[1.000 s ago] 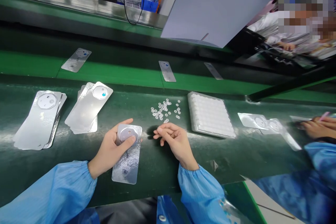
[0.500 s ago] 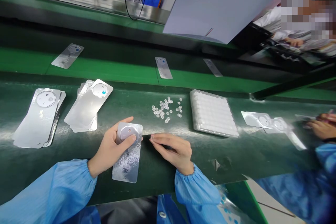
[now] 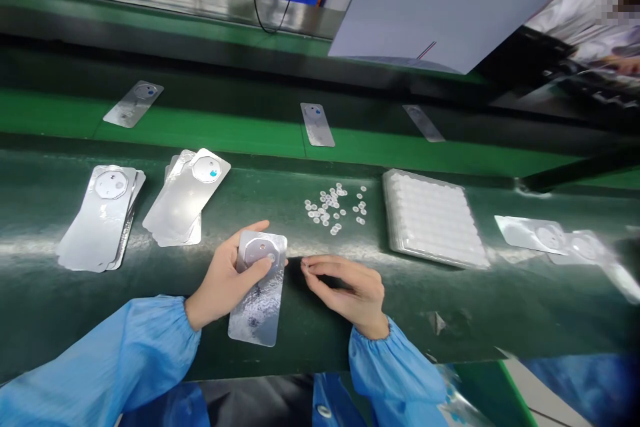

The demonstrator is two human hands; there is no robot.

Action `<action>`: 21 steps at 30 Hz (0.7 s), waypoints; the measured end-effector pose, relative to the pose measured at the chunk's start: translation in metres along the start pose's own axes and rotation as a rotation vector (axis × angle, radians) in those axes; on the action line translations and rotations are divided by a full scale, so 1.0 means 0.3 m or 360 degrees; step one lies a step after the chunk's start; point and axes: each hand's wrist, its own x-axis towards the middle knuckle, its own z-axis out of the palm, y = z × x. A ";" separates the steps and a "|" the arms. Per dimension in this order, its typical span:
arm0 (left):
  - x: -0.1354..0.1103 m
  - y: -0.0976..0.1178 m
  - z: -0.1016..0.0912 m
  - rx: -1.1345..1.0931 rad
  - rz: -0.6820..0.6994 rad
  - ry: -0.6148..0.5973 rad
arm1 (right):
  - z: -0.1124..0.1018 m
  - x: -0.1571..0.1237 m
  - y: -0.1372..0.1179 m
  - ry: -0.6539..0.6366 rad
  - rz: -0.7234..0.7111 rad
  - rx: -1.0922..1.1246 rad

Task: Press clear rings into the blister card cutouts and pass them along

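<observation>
My left hand grips a silver phone back cover, its thumb lying across the round camera area near the top. Just to the right, my right hand has thumb and forefinger pinched on a tiny ring-like piece, mostly hidden by the fingertips. Beyond that hand, small clear round pieces lie scattered on the green bench. Two stacks of similar covers rest on the left: one stack farther out, the other stack nearer, its top cover bearing a blue dot.
Right of the round pieces stands a stacked white plastic tray. More covers lie on the bench farther right. Single covers are spaced along the bright green strip behind. A large pale panel hangs above the back.
The whole scene has shifted rightward in the view as my head turned left. Both hands keep their grips, with no clear movement over the bench. The co-worker's hand at right has left view.
</observation>
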 end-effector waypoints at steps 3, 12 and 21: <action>0.000 -0.005 -0.003 -0.0016 0.0017 -0.0030 | 0.001 0.001 -0.001 0.0000 0.0012 -0.0002; 0.000 -0.007 -0.002 -0.0045 0.0021 -0.0042 | 0.003 0.001 -0.003 -0.0019 0.0030 0.0014; 0.000 -0.008 -0.004 0.0023 -0.0003 0.0015 | 0.003 0.005 -0.009 -0.0023 0.0044 0.0005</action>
